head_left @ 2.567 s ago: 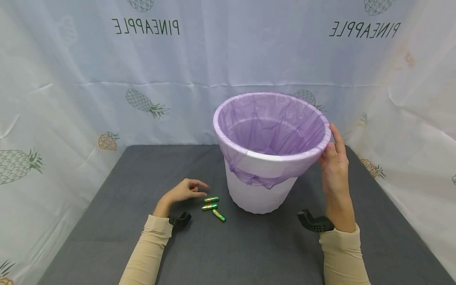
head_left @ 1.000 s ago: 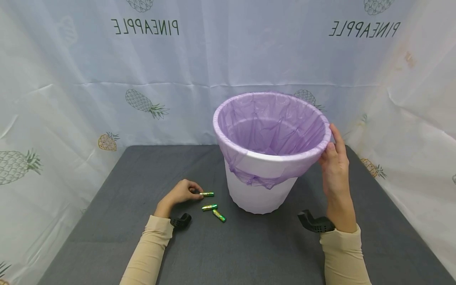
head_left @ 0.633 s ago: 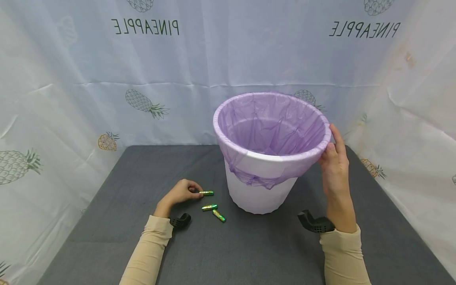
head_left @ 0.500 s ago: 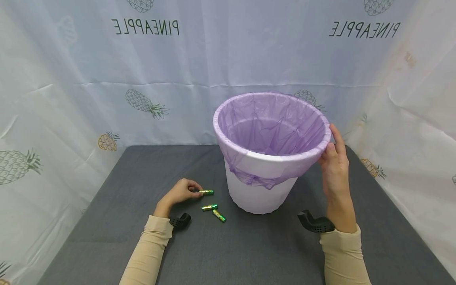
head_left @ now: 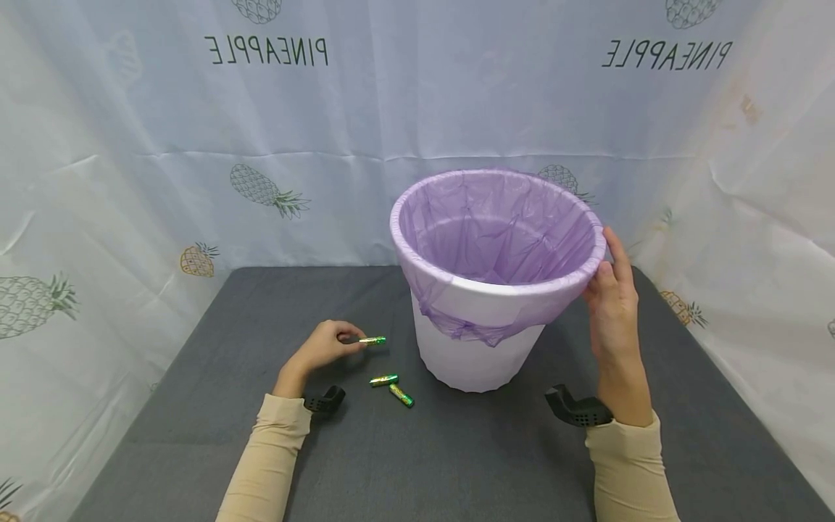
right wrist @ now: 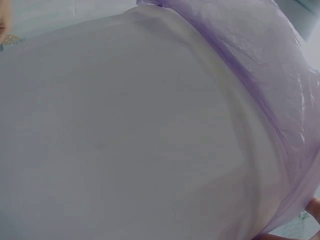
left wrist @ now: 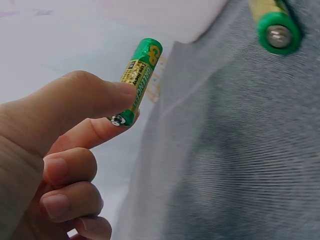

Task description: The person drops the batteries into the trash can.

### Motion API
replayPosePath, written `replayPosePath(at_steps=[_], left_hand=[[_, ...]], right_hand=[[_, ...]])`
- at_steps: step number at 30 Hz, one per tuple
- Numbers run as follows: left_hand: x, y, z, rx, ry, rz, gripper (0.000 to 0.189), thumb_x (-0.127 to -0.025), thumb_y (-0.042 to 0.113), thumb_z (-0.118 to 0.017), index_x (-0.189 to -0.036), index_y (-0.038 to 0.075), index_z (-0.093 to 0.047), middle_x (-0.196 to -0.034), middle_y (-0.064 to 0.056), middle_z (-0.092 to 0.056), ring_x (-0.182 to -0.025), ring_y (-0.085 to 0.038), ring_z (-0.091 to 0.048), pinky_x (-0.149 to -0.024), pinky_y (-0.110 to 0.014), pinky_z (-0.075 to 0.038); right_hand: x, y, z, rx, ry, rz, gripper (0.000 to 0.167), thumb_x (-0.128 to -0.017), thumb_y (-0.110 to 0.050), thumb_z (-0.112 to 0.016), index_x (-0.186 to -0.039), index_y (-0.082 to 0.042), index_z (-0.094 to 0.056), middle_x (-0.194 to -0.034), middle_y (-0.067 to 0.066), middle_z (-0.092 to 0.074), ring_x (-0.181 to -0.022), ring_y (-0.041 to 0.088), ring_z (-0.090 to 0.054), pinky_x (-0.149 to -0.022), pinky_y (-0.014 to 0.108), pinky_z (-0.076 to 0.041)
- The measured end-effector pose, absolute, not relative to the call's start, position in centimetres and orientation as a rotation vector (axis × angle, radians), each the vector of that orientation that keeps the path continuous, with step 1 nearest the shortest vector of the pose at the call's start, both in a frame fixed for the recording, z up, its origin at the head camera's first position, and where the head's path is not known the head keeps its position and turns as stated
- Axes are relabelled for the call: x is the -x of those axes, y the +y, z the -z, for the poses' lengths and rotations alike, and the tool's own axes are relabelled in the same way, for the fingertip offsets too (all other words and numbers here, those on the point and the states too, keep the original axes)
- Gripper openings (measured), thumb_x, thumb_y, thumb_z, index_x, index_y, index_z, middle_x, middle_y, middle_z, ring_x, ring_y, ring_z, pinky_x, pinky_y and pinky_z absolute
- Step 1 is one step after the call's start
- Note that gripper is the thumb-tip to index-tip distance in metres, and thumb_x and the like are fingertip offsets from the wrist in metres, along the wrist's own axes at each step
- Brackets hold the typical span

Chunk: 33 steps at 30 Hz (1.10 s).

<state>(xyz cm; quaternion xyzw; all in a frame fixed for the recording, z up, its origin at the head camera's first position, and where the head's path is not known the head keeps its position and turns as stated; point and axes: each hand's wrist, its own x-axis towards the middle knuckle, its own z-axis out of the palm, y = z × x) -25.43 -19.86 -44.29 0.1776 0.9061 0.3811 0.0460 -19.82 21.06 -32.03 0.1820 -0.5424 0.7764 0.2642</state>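
My left hand (head_left: 329,342) pinches a green and gold battery (head_left: 372,340) between thumb and index finger, just above the table. In the left wrist view that battery (left wrist: 141,75) tilts upward, its metal tip near the thumb, the other fingers curled below. Two more batteries, one crosswise (head_left: 383,380) and one slanted (head_left: 401,395), lie on the table near this hand. A white trash bin (head_left: 476,359) lined with a purple bag (head_left: 470,333) stands right of them. My right hand (head_left: 613,312) rests against the bin's right rim, visible fingers fairly straight; some are hidden behind the bin.
A dark grey cloth covers the table (head_left: 417,464). White curtains (head_left: 352,109) with pineapple prints hang behind and at both sides. Each wrist wears a black camera mount, seen as the left mount (head_left: 325,400) and the right mount (head_left: 577,407).
My left hand took hold of the farthest of three batteries, drew it slightly left, then moved it back and up off the table. The right hand and bin have not moved.
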Motion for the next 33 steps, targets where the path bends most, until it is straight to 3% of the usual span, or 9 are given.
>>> replayPosePath(at_steps=[8, 33], left_hand=[[24.8, -20.2, 42.6, -0.541, 2.779, -1.213, 0.018, -0.089, 0.017, -0.068, -0.100, 0.003, -0.072, -0.063, 0.005, -0.029, -0.057, -0.006, -0.025, -0.059, -0.023, -0.031], [23.0, -19.9, 37.8, -0.621, 2.969, -1.448, 0.012, -0.090, 0.016, -0.069, -0.097, 0.006, -0.072, -0.070, -0.002, -0.033, -0.061, -0.005, -0.026, -0.058, -0.024, -0.027]], right_hand=[[19.9, 21.2, 32.1, -0.497, -1.476, -2.096, 0.055, -0.099, -0.025, -0.053, -0.149, -0.008, -0.035, -0.133, 0.002, -0.056, -0.107, 0.007, -0.063, -0.089, 0.018, -0.049], [20.1, 21.3, 32.3, -0.637, -1.430, -2.118, 0.045, -0.101, -0.020, -0.048, -0.145, -0.012, -0.040, -0.126, 0.001, -0.061, -0.104, 0.007, -0.064, -0.088, 0.018, -0.049]])
